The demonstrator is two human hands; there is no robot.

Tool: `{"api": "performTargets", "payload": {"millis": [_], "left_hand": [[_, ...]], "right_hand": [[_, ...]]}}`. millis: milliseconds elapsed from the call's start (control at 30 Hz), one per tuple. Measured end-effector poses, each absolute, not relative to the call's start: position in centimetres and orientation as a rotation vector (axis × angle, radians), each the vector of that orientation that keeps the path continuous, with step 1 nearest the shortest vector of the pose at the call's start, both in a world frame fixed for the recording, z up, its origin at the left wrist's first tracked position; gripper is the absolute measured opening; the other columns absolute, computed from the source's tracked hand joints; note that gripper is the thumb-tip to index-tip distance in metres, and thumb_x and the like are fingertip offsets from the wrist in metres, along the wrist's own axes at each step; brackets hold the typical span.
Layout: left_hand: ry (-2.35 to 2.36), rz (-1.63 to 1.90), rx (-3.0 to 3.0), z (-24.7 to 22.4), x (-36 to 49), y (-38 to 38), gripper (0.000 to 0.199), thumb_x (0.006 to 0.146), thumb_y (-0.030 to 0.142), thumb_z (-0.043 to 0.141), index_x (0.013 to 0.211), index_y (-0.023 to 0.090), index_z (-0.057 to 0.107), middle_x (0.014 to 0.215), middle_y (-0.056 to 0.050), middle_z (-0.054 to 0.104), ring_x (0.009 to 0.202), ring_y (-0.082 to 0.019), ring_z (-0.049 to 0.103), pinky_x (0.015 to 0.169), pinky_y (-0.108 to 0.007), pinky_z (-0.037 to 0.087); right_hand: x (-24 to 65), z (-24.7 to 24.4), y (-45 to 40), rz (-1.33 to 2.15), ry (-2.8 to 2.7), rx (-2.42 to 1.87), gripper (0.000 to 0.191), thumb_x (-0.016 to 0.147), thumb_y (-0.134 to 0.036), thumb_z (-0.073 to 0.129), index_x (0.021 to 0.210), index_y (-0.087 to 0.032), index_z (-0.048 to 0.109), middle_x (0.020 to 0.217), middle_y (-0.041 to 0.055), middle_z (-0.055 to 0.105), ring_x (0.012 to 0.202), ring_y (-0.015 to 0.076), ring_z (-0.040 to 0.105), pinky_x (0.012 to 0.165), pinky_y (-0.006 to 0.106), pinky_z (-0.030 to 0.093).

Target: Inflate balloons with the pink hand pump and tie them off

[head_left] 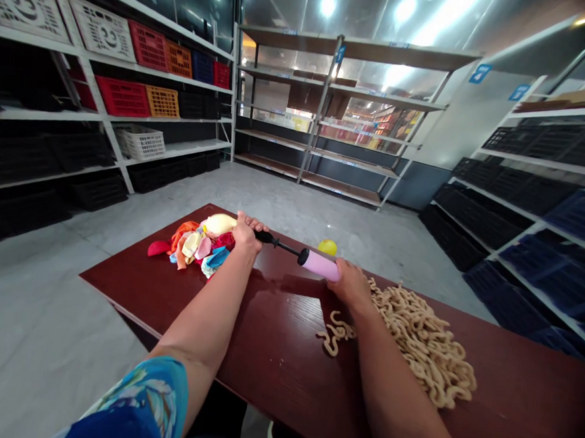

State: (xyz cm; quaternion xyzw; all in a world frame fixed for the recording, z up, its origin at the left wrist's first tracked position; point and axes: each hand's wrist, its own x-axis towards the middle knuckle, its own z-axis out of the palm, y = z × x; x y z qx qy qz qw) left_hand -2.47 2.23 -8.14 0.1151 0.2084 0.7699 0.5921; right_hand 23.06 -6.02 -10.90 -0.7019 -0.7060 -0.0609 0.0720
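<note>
A hand pump with a pink barrel [320, 265] and a black rod and end is held above the dark red table [284, 338]. My right hand [351, 283] is closed round the far right end of the barrel. At the black end, my left hand [248, 232] is closed, with a pale yellow, partly filled balloon [220, 225] directly at its left side. Under and beside that balloon lies a pile of limp coloured balloons [190, 246], red, orange, pink and blue. The exact join between balloon and pump is hidden by my left fingers.
Many curled beige pieces [424, 341] are heaped on the table's right part, with a few loose ones [335, 332] nearer the middle. A yellow round object [327, 247] shows past the table's far edge. Shelves with crates [138, 143] stand around.
</note>
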Motion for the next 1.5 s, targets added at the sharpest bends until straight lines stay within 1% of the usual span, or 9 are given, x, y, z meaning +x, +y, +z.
{"api": "performTargets", "payload": {"millis": [233, 500, 633, 733, 900, 1033, 1167, 1333, 1500], "left_hand": [[0.421, 1.727, 0.352, -8.2, -0.4, 1.3, 0.05, 0.08, 0.056, 0.045, 0.056, 0.02, 0.019, 0.047, 0.007, 0.017, 0.038, -0.007, 0.029, 0.045, -0.024, 0.035], [0.439, 1.638, 0.445, -8.7, 1.4, 0.6, 0.051, 0.079, 0.058, 0.045, 0.055, 0.02, 0.021, 0.047, 0.005, 0.021, 0.041, -0.009, 0.035, 0.05, -0.026, 0.038], [0.457, 1.616, 0.434, -7.3, 1.6, 0.4, 0.052, 0.078, 0.06, 0.044, 0.056, 0.021, 0.019, 0.047, 0.006, 0.019, 0.038, -0.009, 0.03, 0.046, -0.027, 0.037], [0.505, 1.63, 0.415, -5.4, 1.6, 1.2, 0.052, 0.077, 0.062, 0.044, 0.057, 0.021, 0.02, 0.046, 0.006, 0.017, 0.036, -0.008, 0.027, 0.044, -0.027, 0.034], [0.459, 1.679, 0.401, -3.8, 1.1, 3.1, 0.049, 0.079, 0.056, 0.046, 0.057, 0.021, 0.019, 0.045, 0.006, 0.017, 0.035, -0.008, 0.027, 0.042, -0.026, 0.032], [0.421, 1.688, 0.322, -5.3, 0.6, 3.8, 0.047, 0.081, 0.049, 0.046, 0.057, 0.021, 0.018, 0.044, 0.007, 0.017, 0.035, -0.008, 0.027, 0.042, -0.026, 0.032], [0.363, 1.675, 0.314, -6.4, 1.0, 3.7, 0.047, 0.08, 0.045, 0.049, 0.057, 0.02, 0.016, 0.044, 0.008, 0.016, 0.034, -0.007, 0.025, 0.041, -0.025, 0.031], [0.323, 1.612, 0.425, -5.0, 3.1, 1.9, 0.05, 0.077, 0.043, 0.053, 0.056, 0.02, 0.014, 0.043, 0.008, 0.016, 0.034, -0.007, 0.025, 0.04, -0.024, 0.03], [0.373, 1.555, 0.57, -3.0, 3.8, 0.5, 0.051, 0.076, 0.047, 0.054, 0.054, 0.02, 0.016, 0.042, 0.007, 0.018, 0.033, -0.008, 0.026, 0.038, -0.025, 0.029]], "right_hand": [[21.4, -11.1, -6.7, -0.207, -2.074, -2.112, 0.037, 0.067, -0.031, 0.063, 0.099, -0.019, 0.048, 0.103, 0.0094, 0.058, 0.097, 0.0247, 0.051, 0.072, 0.031, 0.037], [19.7, -11.0, -7.2, -0.273, -2.07, -2.037, 0.03, 0.072, -0.037, 0.058, 0.094, -0.02, 0.047, 0.097, 0.0087, 0.059, 0.091, 0.023, 0.053, 0.07, 0.029, 0.034], [20.1, -11.1, -7.1, -0.221, -2.058, -1.998, 0.024, 0.076, -0.034, 0.052, 0.094, -0.02, 0.048, 0.093, 0.0076, 0.059, 0.088, 0.0215, 0.053, 0.069, 0.028, 0.033], [20.7, -11.2, -6.8, -0.27, -2.001, -2.008, 0.021, 0.076, -0.029, 0.05, 0.095, -0.02, 0.049, 0.093, 0.0072, 0.059, 0.091, 0.0217, 0.051, 0.071, 0.028, 0.033], [23.2, -11.2, -6.3, -0.427, -1.858, -2.1, 0.02, 0.078, -0.024, 0.047, 0.097, -0.02, 0.052, 0.093, 0.0073, 0.059, 0.087, 0.0219, 0.05, 0.072, 0.03, 0.032], [24.7, -11.8, -6.1, -0.535, -1.75, -2.164, 0.015, 0.08, -0.023, 0.046, 0.093, -0.02, 0.054, 0.091, 0.0077, 0.059, 0.084, 0.0216, 0.049, 0.067, 0.03, 0.029], [24.4, -12.6, -5.7, -0.624, -1.781, -2.096, 0.012, 0.075, -0.02, 0.051, 0.087, -0.018, 0.053, 0.086, 0.0068, 0.058, 0.081, 0.0209, 0.048, 0.064, 0.029, 0.028], [22.7, -12.9, -5.8, -0.62, -1.835, -1.918, 0.018, 0.071, -0.024, 0.054, 0.088, -0.017, 0.052, 0.082, 0.0064, 0.058, 0.079, 0.0201, 0.049, 0.064, 0.028, 0.028], [21.3, -12.6, -6.1, -0.452, -1.97, -1.766, 0.024, 0.072, -0.039, 0.055, 0.084, -0.018, 0.051, 0.076, 0.0035, 0.058, 0.07, 0.0175, 0.051, 0.059, 0.028, 0.028]]}}
